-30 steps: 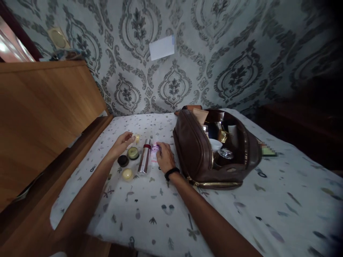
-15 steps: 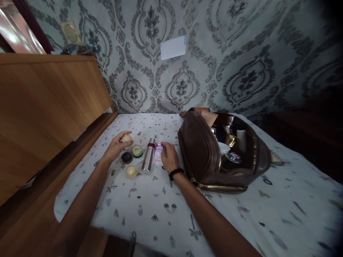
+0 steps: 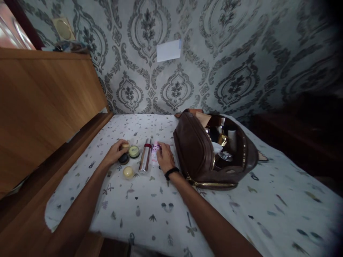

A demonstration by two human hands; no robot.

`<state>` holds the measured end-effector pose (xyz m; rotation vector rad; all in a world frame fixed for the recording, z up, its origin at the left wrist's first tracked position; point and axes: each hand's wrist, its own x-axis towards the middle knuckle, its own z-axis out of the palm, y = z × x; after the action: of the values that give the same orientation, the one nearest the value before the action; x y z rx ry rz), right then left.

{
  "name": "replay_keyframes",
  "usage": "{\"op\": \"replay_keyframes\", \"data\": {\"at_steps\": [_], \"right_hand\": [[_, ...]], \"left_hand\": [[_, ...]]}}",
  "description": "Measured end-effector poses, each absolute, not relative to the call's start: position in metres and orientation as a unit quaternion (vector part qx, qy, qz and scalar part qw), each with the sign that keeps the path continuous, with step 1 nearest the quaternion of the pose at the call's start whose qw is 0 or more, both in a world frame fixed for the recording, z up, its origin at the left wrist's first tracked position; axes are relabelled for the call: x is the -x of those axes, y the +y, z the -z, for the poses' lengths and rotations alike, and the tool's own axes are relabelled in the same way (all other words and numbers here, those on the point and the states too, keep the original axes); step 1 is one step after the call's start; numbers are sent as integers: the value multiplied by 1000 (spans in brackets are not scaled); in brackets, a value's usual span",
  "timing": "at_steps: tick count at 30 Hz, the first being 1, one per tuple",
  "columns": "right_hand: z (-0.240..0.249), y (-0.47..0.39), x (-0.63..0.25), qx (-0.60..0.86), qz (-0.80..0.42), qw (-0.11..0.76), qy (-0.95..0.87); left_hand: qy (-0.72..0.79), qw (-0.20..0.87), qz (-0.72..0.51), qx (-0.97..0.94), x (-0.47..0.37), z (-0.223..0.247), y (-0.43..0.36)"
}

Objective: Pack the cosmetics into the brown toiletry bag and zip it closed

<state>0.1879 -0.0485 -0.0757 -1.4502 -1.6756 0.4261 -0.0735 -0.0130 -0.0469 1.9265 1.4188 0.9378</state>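
Observation:
My left hand (image 3: pixel 115 151) is closed around a small yellow jar (image 3: pixel 125 146), partly hidden by its fingers. Just below that jar is a dark-lidded jar (image 3: pixel 123 159); I cannot tell whether the two touch. A pale green jar (image 3: pixel 133 151) sits to the right, and a yellow round-topped jar (image 3: pixel 128 172) lies nearer me. Between my hands rests a silver tube with a red band (image 3: pixel 145 159). My right hand (image 3: pixel 165 157), with a black band on its wrist, grips the right side of a pink-and-white patterned bottle (image 3: pixel 155 152).
A brown leather bag (image 3: pixel 193 146) stands unzipped on the right, with several cosmetic items (image 3: pixel 223 141) inside. Patterned cloth (image 3: pixel 150 228) covers the surface. A wooden cabinet (image 3: pixel 48 114) borders it on the left, and a papered wall (image 3: pixel 177 82) rises behind.
My left hand has come down and nearer me with the yellow jar, now close to the dark-lidded jar. My right hand stays at the pink bottle. The whole view has shifted slightly.

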Motion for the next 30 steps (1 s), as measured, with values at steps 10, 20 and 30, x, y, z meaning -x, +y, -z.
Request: {"op": "replay_keyframes", "data": {"at_steps": [10, 20, 30], "right_hand": [[47, -26, -169, 698, -193, 311, -616], [48, -34, -194, 658, -212, 366, -623], [15, -119, -217, 499, -204, 520, -662]], "left_hand": [[528, 237, -351, -736, 69, 44, -18], [521, 130, -360, -763, 56, 23, -37], [513, -94, -114, -846, -13, -13, -112]]}}
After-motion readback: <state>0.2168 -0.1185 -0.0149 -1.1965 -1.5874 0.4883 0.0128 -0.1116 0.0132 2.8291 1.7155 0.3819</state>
